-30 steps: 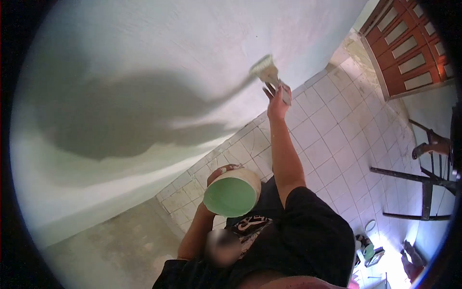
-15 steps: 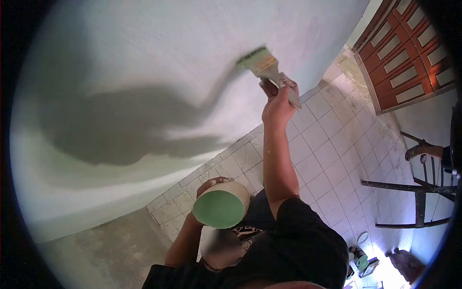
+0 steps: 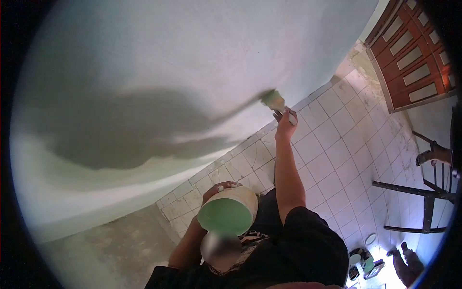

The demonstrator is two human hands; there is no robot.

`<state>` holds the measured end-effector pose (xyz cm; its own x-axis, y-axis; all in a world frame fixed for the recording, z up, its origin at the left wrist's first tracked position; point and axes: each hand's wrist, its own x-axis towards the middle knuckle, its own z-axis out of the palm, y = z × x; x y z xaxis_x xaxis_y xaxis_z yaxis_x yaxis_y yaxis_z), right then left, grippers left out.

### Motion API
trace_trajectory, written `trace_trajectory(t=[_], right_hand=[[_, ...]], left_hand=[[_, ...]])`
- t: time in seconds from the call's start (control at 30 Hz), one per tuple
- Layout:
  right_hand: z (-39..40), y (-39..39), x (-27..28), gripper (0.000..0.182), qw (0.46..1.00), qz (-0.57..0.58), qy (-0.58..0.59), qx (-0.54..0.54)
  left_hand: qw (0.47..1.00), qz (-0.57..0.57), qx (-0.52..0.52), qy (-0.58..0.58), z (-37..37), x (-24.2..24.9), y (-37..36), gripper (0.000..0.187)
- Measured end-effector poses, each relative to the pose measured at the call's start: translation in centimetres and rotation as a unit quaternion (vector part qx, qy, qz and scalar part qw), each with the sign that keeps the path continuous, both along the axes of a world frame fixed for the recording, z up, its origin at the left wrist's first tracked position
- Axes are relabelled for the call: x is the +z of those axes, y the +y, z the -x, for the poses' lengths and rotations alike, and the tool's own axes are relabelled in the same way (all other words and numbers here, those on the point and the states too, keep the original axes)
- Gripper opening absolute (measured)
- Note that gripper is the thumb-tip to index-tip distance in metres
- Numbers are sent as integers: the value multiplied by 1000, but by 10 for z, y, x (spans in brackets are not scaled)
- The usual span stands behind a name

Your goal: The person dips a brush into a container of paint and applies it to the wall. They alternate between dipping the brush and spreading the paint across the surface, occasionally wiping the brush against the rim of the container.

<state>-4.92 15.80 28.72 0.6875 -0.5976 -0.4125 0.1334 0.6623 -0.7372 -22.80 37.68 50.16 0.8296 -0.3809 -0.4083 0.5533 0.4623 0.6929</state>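
A wide paintbrush with green paint on it is gripped in my right hand, its bristles at the pale wall. Close to my chest, my left hand is wrapped round the side of a round tub, which is tilted so that the light green paint inside shows. Paint smears mark the fingers of my left hand. A large shadow of the arm and brush falls across the wall.
Below the wall lies a tiled floor. At the upper right is a red-brown slatted door. A dark metal frame stands at the right, with another person's foot on it. Containers and another person's legs appear at the lower right.
My right hand and the brush have moved down along the wall, slightly to the right in view. My left hand still holds the tub. The whole view has shifted a little.
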Motion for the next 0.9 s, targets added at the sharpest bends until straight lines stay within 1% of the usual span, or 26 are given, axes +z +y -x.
trace_trajectory(t=[0.03,0.07,0.1,0.13,0.17,0.2,0.23,0.3,0.33,0.37,0.4,0.43,0.47,0.5,0.53,0.57,0.6,0.63,0.67,0.7,0.73,0.8,0.83,0.87,0.9], right_hand=[[-6,4,29,15,999,21,-27,4],[-10,10,69,15,998,41,-52,9],[-11,13,110,14,993,48,-103,-1],[-10,13,148,14,994,48,-102,1],[-8,12,181,13,985,13,-171,-17],[-6,9,199,12,970,-22,-240,-35],[-5,6,205,12,970,-22,-240,-32],[-6,-3,212,10,946,-58,-317,-18],[-7,-2,202,10,944,-62,-325,-17],[-9,4,179,10,965,-30,-262,-15],[-11,10,151,11,980,5,-199,-13],[-9,12,114,12,981,21,-190,-11],[-7,11,76,14,983,38,-182,-9],[-4,7,46,14,987,60,-148,4],[1,3,23,14,991,80,-107,20],[4,0,6,14,991,79,-104,28],[7,-6,-4,12,995,78,-55,29],[6,-12,-12,10,996,81,-9,27],[3,-14,-5,10,996,86,-6,28],[-6,-11,15,10,996,73,-41,18],[-13,-7,40,11,995,60,-74,7],[-19,-3,136,12,990,55,-125,-19],[-18,-5,176,13,984,23,-173,-33],[-16,-10,205,13,975,-11,-219,-45],[-15,-17,221,13,976,-9,-213,-43]], left_hand=[[999,-26,-17,32,-2,0,-1,34],[996,-52,-33,67,-3,1,-2,35],[996,-53,-30,68,-6,4,-5,35],[998,-25,-29,58,-9,10,-11,35],[998,4,-28,50,-10,14,-14,36],[998,6,-26,52,-12,14,-15,36],[997,16,-39,70,-13,15,-16,37],[995,22,-49,79,-12,9,-14,38],[992,-8,-50,115,-5,-7,-9,40],[987,-38,-49,147,-4,-16,-6,44],[989,-38,-48,132,-6,-12,-12,44],[991,-53,-63,-103,-7,-5,-20,53],[938,-66,-74,-332,-11,-1,-27,65],[893,-101,-125,-422,-25,2,-23,88],[893,-104,-117,-423,-24,0,-21,88],[916,-85,-112,-376,-18,-5,-18,91],[935,-62,-110,-330,-15,-8,-16,94],[936,-59,-107,-331,-18,-10,-15,94],[923,-59,-115,-362,-22,-11,-16,96],[911,-58,-123,-390,-21,-12,-17,98],[913,-53,-123,-385,-17,-13,-16,98],[942,-71,-149,-292,-13,-15,-14,99],[943,-68,-150,-288,-14,-17,-14,99],[948,-56,-158,-270,-15,-20,-14,98],[952,-45,-166,-252,-16,-22,-15,97]])
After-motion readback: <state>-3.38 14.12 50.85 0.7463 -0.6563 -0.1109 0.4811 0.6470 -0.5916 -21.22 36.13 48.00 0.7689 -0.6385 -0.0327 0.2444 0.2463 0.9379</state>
